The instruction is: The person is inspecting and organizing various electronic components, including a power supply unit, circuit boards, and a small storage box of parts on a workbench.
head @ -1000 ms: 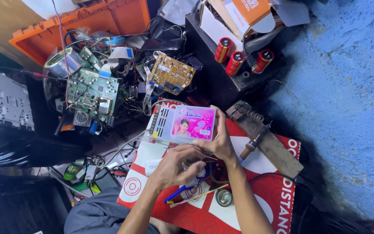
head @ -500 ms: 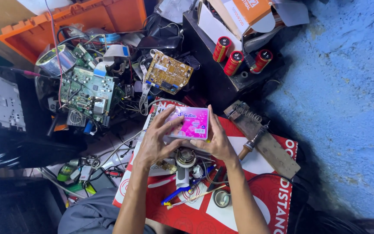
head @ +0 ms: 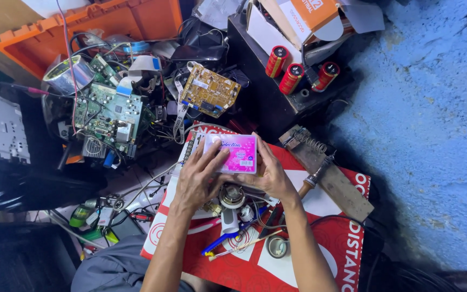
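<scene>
Small pink box (head: 237, 153) gripped from both sides, raised just above the red printed sheet (head: 320, 254), printed face up toward the camera (presumably for a look). Left hand (head: 197, 176) clamped on its left end, thumb across the top; right hand (head: 270, 172) closed on its right edge. Soldering iron (head: 315, 176) resting on its wooden stand beside the right wrist. Compared with half a second ago: left hand further over the box. A second ago: left hand down among the tools, only the right on the box.
</scene>
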